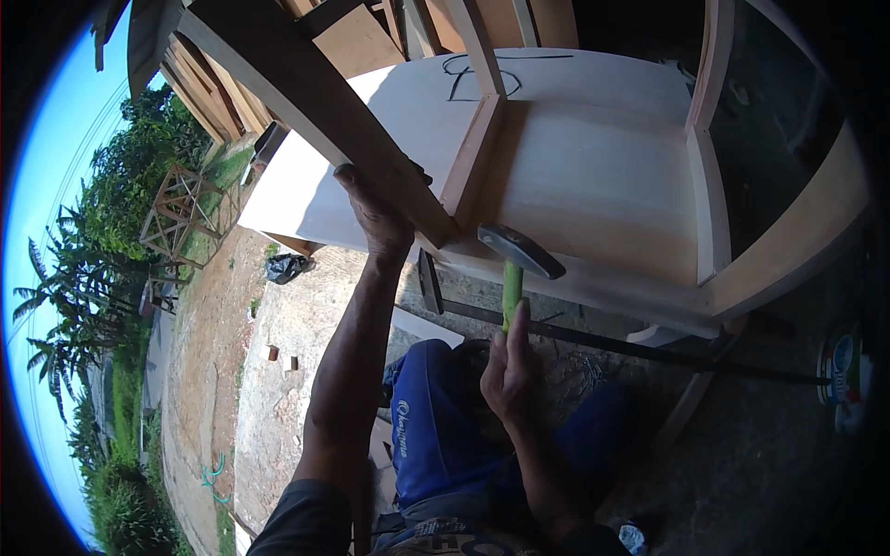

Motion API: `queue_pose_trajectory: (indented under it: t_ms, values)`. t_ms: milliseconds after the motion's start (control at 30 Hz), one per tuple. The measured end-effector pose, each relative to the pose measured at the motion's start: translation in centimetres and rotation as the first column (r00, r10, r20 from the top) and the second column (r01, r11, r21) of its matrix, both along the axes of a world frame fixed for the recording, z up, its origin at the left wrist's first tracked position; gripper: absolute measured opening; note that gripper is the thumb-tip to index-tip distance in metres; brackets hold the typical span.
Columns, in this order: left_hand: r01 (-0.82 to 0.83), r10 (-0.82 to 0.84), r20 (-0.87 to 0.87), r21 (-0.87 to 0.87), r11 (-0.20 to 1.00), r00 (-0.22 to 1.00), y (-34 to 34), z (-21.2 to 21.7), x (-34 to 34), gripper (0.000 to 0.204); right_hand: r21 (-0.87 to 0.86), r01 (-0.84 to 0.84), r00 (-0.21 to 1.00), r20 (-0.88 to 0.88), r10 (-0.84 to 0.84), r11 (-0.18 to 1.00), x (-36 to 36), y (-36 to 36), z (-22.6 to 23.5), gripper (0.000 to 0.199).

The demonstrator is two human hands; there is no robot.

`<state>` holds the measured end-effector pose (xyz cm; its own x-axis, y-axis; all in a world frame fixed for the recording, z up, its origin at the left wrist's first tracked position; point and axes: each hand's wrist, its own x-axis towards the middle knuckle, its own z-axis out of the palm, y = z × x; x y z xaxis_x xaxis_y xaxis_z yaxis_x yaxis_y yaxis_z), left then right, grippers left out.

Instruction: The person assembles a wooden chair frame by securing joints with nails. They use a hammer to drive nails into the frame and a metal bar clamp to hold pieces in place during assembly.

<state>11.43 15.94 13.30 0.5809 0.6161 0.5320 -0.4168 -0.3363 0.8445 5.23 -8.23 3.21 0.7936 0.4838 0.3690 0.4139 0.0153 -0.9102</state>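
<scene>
My left hand (378, 211) is wrapped round a thick wooden beam (324, 102) that slants from the upper left down to the corner of a wooden frame (593, 278). In my right hand (512, 371) is a hammer (521, 252), gripped by its green handle. The dark hammer head is raised close to the frame's front rail, just right of the beam's lower end. Whether the head touches the wood I cannot tell. Below that rail runs a long dark metal bar clamp (593, 339), its jaw near the beam's foot.
A large pale board (399, 111) with black marks lies under the frame. Wooden uprights (477, 46) rise at the back, and a curved rail (797, 232) stands at the right. A tub (842, 369) sits at the far right. A black bag (286, 268) lies on the ground.
</scene>
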Motion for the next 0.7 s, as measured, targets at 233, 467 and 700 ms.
queue_pose_trajectory:
  t_ms: [233, 467, 700]
  values:
    - [-0.038, 0.039, 0.033, -0.044, 0.998, 0.999, -0.5, -0.2, -0.1, 0.094, 0.209, 0.131, 0.987, 0.059, -0.147, 0.969, -1.1, -1.8, -0.2, 0.059]
    - [-0.025, 0.029, 0.048, -0.079, 0.997, 0.998, -0.2, 0.1, 0.4, 0.095, -0.04, -0.001, 0.999, 0.044, 0.003, 0.999, 0.8, 0.0, 0.0, 0.057]
    - [-0.034, 0.036, 0.039, -0.045, 0.998, 0.999, -0.1, -0.1, 0.3, 0.097, -0.294, -0.113, 0.993, -0.053, 0.102, 0.949, 0.7, 0.9, 0.2, 0.057]
